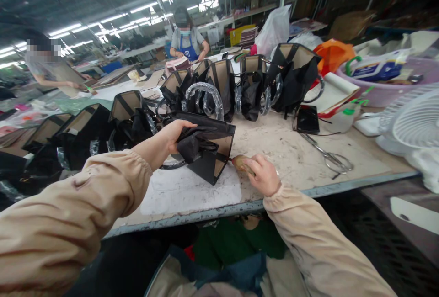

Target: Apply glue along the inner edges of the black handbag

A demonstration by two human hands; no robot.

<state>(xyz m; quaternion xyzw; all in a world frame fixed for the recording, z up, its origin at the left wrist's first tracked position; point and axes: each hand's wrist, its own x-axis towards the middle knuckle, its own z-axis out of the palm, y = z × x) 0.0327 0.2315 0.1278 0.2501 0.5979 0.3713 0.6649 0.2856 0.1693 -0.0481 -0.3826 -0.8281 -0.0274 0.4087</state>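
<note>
My left hand [171,136] grips a black handbag [203,162] by its dark cloth part, fingers closed. The bag lies tilted over a white sheet [161,192] on the table, a beige panel edged in black facing right. Closed around the bulbous wooden handle of a tool [241,163], my right hand [263,173] is just right of the bag. The tool's thin tip meets the bag's black edge strip; what kind of tip it is, I cannot make out.
Several black handbags [219,82] with plastic-wrapped handles line the table's back and left. At right are a phone [307,119], scissors [331,157], a white fan [413,121] and a purple basin [380,93]. Across the table, a person [187,43] in a blue apron handles stacked pieces.
</note>
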